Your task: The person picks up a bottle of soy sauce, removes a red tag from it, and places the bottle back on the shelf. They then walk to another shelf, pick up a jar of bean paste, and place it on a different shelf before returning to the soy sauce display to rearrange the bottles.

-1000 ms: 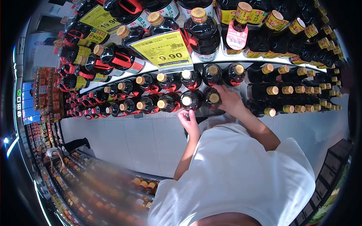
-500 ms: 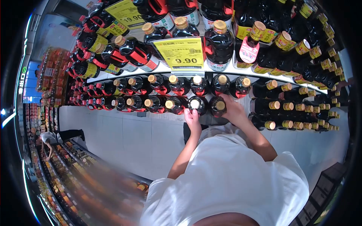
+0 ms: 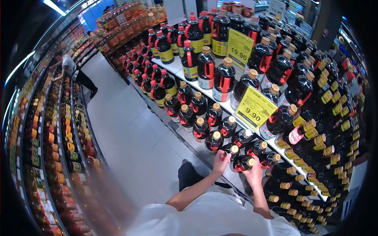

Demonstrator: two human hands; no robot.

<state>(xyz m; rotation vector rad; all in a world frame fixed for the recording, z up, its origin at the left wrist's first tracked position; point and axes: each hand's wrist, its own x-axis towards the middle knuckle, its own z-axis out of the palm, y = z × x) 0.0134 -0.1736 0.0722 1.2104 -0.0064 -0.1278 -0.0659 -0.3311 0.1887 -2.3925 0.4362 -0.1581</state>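
My left hand (image 3: 220,163) is closed around the side of a dark soy sauce bottle (image 3: 230,153) with a gold cap and red handle. Just right of it, my right hand (image 3: 254,171) grips another dark soy sauce bottle (image 3: 241,163), its fingers partly hidden behind the glossy body. The two bottles stand side by side at the front of the lower row, both upright or nearly so. Behind them, a third bottle (image 3: 256,148) and its neighbours line up closely. Below my hands the bottle bases are hidden.
A white shelf edge (image 3: 225,105) with a yellow 9.90 price card (image 3: 256,108) juts above the lower rows. More gold-capped bottles (image 3: 285,205) crowd the right. Tiled floor (image 3: 126,129) runs left to another shelf of jars (image 3: 59,167), where a person (image 3: 70,67) reaches in.
My view has turned leftward and lifted, bringing the aisle and upper shelves into sight. Both hands remain at the same pair of bottles, and the left fingers now sit lower on its bottle.
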